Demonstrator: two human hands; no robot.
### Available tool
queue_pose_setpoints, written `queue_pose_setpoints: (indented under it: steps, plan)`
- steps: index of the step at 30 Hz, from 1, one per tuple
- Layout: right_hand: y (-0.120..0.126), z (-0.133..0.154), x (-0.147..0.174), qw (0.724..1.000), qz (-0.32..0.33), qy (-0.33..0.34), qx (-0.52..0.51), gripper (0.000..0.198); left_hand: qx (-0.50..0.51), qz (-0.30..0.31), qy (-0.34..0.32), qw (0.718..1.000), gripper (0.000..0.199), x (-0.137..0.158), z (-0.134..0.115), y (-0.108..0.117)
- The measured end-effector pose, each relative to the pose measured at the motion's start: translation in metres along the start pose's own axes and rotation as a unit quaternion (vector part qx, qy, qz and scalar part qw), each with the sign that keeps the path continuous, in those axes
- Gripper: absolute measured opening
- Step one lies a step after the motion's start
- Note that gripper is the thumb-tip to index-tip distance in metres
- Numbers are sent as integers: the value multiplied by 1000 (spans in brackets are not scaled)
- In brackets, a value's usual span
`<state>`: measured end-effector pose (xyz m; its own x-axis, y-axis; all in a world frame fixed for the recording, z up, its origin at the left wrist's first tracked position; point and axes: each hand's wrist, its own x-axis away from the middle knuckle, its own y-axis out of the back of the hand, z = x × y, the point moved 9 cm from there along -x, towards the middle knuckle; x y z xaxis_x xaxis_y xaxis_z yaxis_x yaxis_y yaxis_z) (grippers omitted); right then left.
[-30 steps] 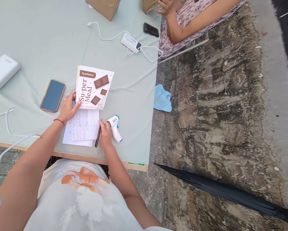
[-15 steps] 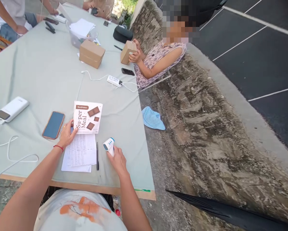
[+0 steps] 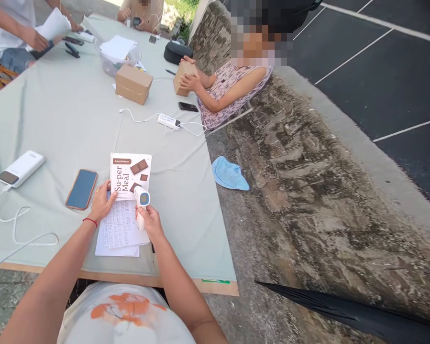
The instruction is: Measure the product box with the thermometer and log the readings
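Note:
My left hand (image 3: 103,199) grips the lower left corner of a white box (image 3: 140,163) printed "NutriMotion Su-per Meal" with brown chocolate pieces. In my right hand (image 3: 150,221) is a white and blue infrared thermometer (image 3: 142,197), held upright by its handle. Its head overlaps the box's lower right corner, with the small screen facing me; I cannot tell whether the two touch. Printed sheets (image 3: 119,231) lie below the box on the table. A black pen is mostly hidden behind my right wrist. Left of my left hand lies a phone (image 3: 81,189).
A white power bank (image 3: 23,167) with a cable lies on the left of the cloth-covered table (image 3: 57,124). Farther back are a cardboard box (image 3: 134,83), a clear bin (image 3: 109,64) and another power bank (image 3: 169,121). A person at the right holds a small carton (image 3: 184,78).
My right hand has brought the thermometer left and up, from beside the pen to the box's lower right corner. At the far left, another person has lifted some papers.

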<state>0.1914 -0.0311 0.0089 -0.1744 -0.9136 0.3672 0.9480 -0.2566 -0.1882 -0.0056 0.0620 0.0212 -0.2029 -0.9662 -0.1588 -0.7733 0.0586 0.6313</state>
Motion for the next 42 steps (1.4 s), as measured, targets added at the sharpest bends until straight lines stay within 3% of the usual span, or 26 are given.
queue_pose_setpoints:
  steps: [23,34,38,42]
  plan:
    - [1,-7,-1,1000,4,-18,-19,45,-6,-1,-1,1000,78,1,-6,-3]
    - [0,35,33,999,5,37,-9,47,-11,3,0,1000,78,-1,-7,-2]
    - [14,36,40,998,3,63,21,47,-13,-5,-15,1000,80,-2,-6,-2]
    - [64,24,32,984,-80,97,128,51,-6,-9,-19,1000,85,-2,-6,-3]
